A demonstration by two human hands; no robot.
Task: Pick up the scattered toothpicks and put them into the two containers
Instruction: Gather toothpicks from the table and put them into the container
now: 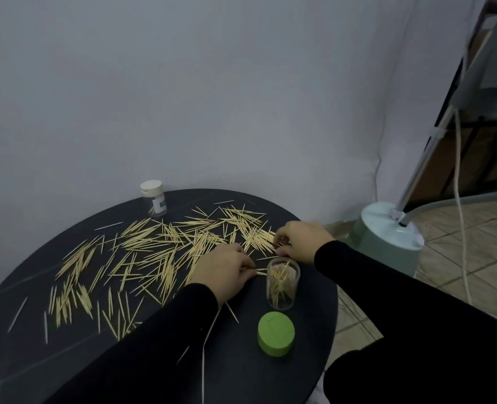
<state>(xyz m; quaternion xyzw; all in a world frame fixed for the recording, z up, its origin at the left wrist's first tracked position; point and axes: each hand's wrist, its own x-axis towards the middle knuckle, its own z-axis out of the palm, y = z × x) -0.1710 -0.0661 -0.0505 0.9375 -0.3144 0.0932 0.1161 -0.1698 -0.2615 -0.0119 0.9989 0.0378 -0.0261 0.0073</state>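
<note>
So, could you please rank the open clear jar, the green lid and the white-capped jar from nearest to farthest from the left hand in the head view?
From the left hand:
1. Open clear jar, just to its right.
2. Green lid, at the table's near edge.
3. White-capped jar, at the far edge by the wall.

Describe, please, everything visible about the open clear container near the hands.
The open clear container is a see-through cylinder, plastic or glass by its look, standing upright and lidless on the dark table. It is partly filled with toothpicks. A green lid lies just in front of it. The left hand brings toothpicks to its rim.
</note>
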